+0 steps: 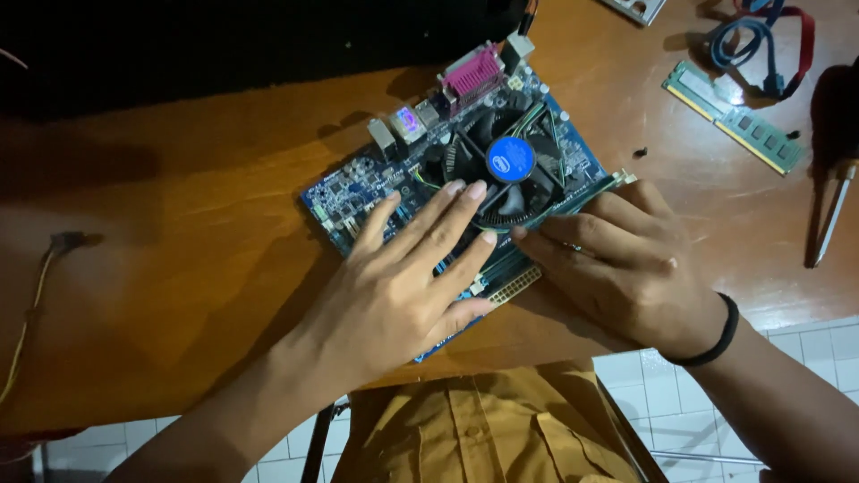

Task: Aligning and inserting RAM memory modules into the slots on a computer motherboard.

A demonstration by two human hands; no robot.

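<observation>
Motherboard [376,192], blue, lay flat on the wooden tabletop [179,268], tilted diagonally, near the front edge and just ahead of your body. Cooler fan [510,165], black with a round blue centre label, sat mounted on the board's far right part. Pink connector port [472,73] and other rear ports lined the board's far edge. Your left hand [403,286] rested palm down on the board, fingers spread wide and flat, fingertips touching the fan's near rim; it gripped nothing. Your right hand [617,264], with a black band at the wrist, lay on the board's right edge, fingers extended toward the slots beside the fan; whether anything was pinched beneath them could not be told. Memory stick [734,116], green, lay well apart at the far right of the tabletop, near a coil of blue and red cables [761,45]. Screwdriver [832,215] lay at the right edge; a small dark screw [640,152] sat just beyond the board's corner. Step in hand, as judged: steadying the board while working at the slot area beside the fan. Next move would call for even, gentle pressure and keeping your fingers clear of the fan blades.
</observation>
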